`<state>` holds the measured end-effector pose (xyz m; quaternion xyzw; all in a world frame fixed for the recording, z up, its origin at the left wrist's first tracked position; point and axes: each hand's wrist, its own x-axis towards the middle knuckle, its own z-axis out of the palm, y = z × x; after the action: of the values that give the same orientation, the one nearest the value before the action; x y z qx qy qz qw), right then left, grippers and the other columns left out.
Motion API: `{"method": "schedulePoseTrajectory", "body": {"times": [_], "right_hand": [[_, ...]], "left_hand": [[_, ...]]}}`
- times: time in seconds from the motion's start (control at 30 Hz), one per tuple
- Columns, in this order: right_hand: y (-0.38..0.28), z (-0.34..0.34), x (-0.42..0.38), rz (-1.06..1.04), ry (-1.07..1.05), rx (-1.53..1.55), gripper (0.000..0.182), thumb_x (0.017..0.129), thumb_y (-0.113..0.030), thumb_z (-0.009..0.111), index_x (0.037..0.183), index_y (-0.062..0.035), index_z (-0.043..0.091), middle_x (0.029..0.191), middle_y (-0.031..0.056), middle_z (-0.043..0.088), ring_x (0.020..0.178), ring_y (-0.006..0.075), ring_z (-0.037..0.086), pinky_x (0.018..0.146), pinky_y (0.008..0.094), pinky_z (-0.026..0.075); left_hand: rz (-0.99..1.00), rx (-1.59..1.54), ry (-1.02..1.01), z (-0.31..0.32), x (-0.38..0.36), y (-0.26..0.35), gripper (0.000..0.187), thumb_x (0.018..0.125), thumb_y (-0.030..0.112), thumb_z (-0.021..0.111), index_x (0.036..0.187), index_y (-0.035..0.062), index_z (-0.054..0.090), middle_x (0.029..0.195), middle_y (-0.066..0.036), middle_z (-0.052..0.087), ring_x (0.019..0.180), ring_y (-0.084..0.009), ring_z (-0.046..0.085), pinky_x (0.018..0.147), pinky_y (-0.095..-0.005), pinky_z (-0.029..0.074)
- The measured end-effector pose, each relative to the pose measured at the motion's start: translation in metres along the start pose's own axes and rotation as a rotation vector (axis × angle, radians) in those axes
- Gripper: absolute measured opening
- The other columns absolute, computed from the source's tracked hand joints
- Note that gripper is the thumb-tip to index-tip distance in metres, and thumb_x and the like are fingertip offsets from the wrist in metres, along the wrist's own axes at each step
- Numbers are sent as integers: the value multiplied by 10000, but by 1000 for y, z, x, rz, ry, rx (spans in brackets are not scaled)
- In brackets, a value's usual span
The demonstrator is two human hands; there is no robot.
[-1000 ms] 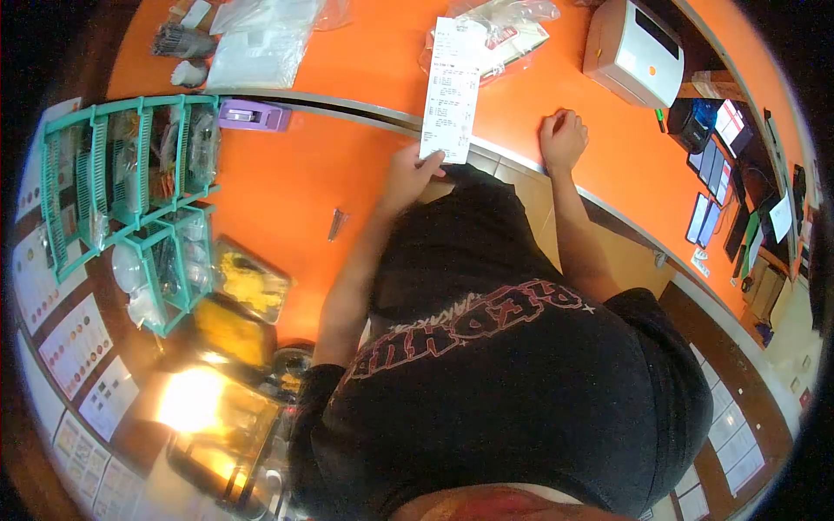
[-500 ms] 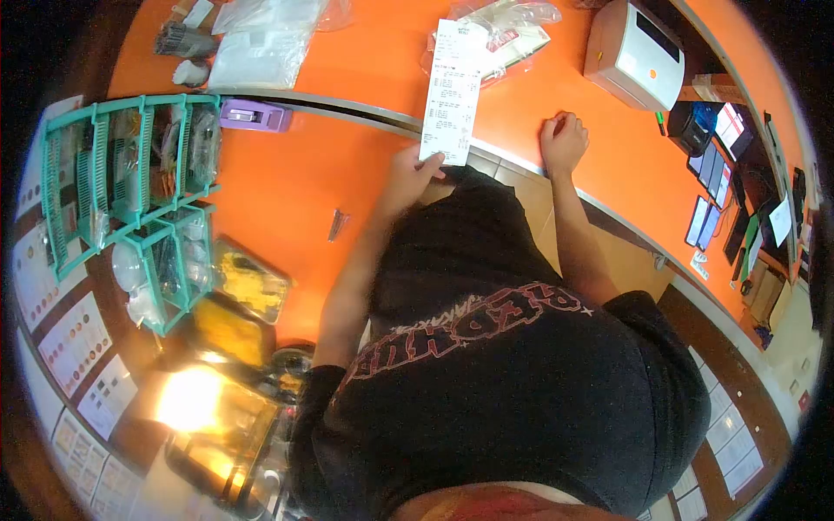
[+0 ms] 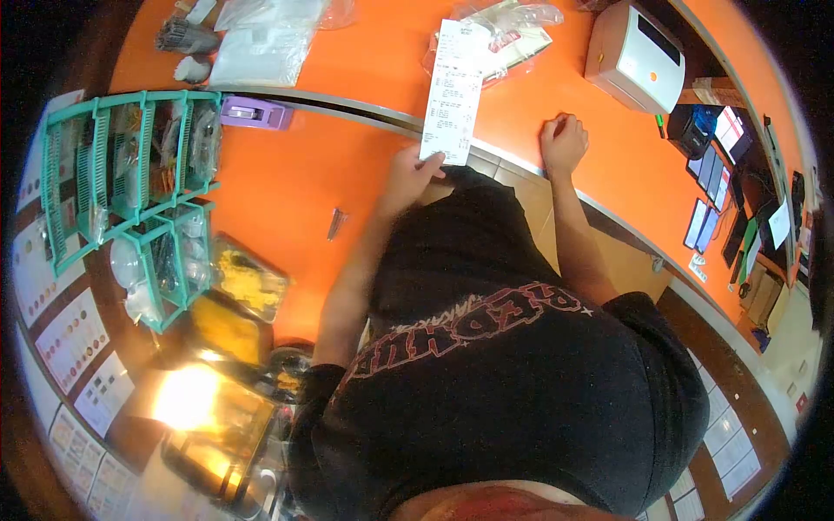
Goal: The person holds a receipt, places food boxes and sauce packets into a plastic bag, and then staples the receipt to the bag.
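Observation:
My left hand pinches the lower end of a long printed white receipt, with the thumb on top of the paper. The receipt extends away from me over the orange counter, its far end near a clear plastic bag with printed papers. My right hand rests on the counter to the right of the receipt. Its fingers are curled in, and nothing shows in them.
A white printer-like machine stands at back right, with several phones beyond it. On the left are a purple tape dispenser, teal racks, trays of yellow food and a bright lamp. Plastic bags lie at back left.
The receipt's far end has shifted very slightly to the right. Both hands are nearly where they were.

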<state>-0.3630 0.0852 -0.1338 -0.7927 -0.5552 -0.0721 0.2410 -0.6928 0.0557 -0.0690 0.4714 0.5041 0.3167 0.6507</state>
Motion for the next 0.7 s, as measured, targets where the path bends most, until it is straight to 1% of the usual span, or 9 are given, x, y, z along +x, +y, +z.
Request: {"method": "schedulePoseTrajectory", "body": {"times": [0.33,0.53,0.63,0.7], "right_hand": [[4,4,-1,-7,-3,-13,220,851,-291,592,922,-88,635,902,137,636,856,356,597,787,497,443],[5,5,-1,-16,2,-12,219,840,-289,601,916,-87,638,893,137,633,838,358,596,776,495,443],[3,3,-1,-3,-9,-1,207,838,-282,601,905,-91,641,891,135,633,846,353,592,774,490,443],[2,1,-1,-1,-5,9,200,835,-280,602,898,-94,642,893,133,633,855,350,589,774,486,443]], "left_hand": [[14,-23,-7,0,3,-7,299,978,178,615,1165,-55,628,1023,-117,724,767,-166,699,697,-297,556],[17,-10,-9,-1,1,-4,296,978,180,615,1158,-54,633,1003,-112,729,765,-168,699,689,-296,555],[-17,38,0,-1,-1,1,284,983,173,604,1154,-51,636,996,-109,730,760,-164,697,687,-295,554],[12,11,82,-5,1,0,287,981,178,605,1157,-46,638,996,-108,730,762,-169,698,694,-304,555]]}}
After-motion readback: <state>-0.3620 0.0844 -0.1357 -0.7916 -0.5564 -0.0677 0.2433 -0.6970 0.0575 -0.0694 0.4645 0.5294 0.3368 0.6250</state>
